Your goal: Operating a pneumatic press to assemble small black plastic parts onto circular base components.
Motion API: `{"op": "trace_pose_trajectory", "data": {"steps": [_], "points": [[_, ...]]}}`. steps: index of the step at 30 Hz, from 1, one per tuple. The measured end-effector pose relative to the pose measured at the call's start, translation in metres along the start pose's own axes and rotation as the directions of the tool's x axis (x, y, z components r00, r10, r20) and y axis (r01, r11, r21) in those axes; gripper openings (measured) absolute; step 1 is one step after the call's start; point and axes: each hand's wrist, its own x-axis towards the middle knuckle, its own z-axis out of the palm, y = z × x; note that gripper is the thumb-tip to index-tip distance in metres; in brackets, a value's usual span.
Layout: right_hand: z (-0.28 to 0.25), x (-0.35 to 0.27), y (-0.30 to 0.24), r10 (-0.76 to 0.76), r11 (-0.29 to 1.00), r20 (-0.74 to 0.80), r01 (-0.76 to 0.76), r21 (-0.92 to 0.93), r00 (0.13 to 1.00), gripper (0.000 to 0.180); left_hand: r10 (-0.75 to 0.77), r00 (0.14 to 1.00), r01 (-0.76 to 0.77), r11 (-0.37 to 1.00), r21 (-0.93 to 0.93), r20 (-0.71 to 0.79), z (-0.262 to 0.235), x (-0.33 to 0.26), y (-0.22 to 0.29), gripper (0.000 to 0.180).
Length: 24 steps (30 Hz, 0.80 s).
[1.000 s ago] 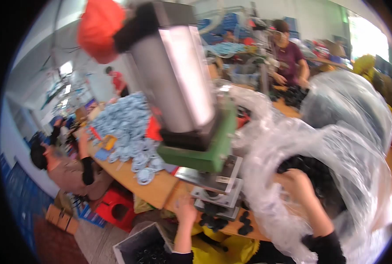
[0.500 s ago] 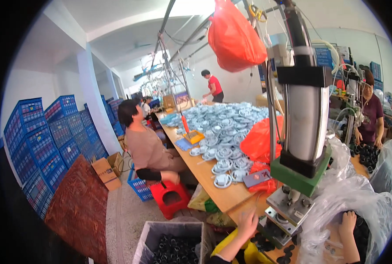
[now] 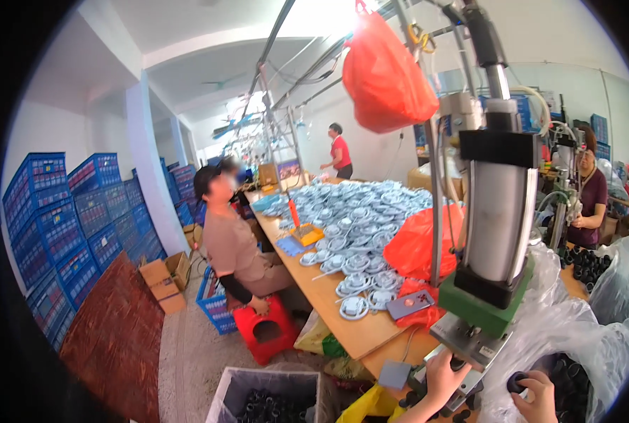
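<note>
Beneath the green-based press (image 3: 480,299) with its large grey cylinder, my left hand (image 3: 443,381) reaches in at the metal fixture (image 3: 473,342). Its fingers are curled around a small black round part (image 3: 457,364), mostly hidden by the hand. My right hand (image 3: 537,397) pinches a black round cap (image 3: 517,382) between thumb and fingers. That hand is beside a clear plastic bag (image 3: 540,324) holding many similar black pieces (image 3: 570,381). A few loose black pieces lie on the table under the press.
Coiled light-blue cables (image 3: 357,225) cover the wooden table (image 3: 349,324), with a phone (image 3: 409,304) at its near end. A lined bin (image 3: 222,395) of black parts stands at lower left. One person (image 3: 233,240) sits by a red stool (image 3: 265,331); another works at right.
My left hand has moved right, into the press fixture. My right hand has come out of the bag of black pieces with a cap. The view has shifted slightly.
</note>
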Motion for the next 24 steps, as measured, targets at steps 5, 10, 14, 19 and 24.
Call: {"op": "trace_pose_trajectory", "data": {"steps": [5,10,14,19,24], "points": [[0.048,0.015,-0.028,0.042,0.986,0.14,-0.064,0.154,0.989,0.049,-0.048,0.963,0.029,0.997,-0.074,-0.267,-0.033,-0.027,-0.011,0.033],[0.113,0.037,-0.026,0.056,0.962,0.001,-0.055,0.267,0.998,0.031,-0.463,0.658,0.604,0.795,0.049,-0.593,-0.132,-0.121,-0.112,0.029],[0.11,0.054,-0.035,0.066,0.971,-0.012,-0.061,0.233,0.998,0.021,-0.169,0.649,0.662,0.607,0.44,-0.742,-0.235,-0.22,-0.203,0.045],[0.115,0.059,-0.04,0.054,0.949,-0.104,-0.019,0.314,0.993,0.034,-0.28,0.584,0.812,0.231,0.537,-0.762,-0.254,-0.201,-0.181,0.068],[0.118,0.062,-0.037,0.033,0.939,-0.085,-0.002,0.344,0.996,0.034,-0.089,0.952,0.206,0.893,0.399,-0.292,-0.152,-0.084,-0.134,0.034]]}}
